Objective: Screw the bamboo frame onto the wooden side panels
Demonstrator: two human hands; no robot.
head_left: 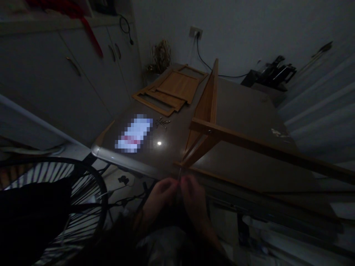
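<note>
Both hands are together at the table's near edge, fingers pinched. My left hand [162,194] and my right hand [194,195] close round a thin metal shaft [180,173] that points up at the low corner of a wooden frame. Any handle on it is hidden by the fingers, and its exact kind is too dark to make out. The wooden frame [249,144] stands on the table, with a long bar running off to the right and an upright panel [206,96] rising behind. A screw head [210,131] shows in the bar.
Several loose screws [162,122] lie on the table [235,99] beside a lit, blurred-out phone [135,133]. Flat wooden panels [177,87] are stacked farther back. A corded chair [83,207] is at the left, near white cabinets [91,70]. Dark equipment [274,74] sits at the back right.
</note>
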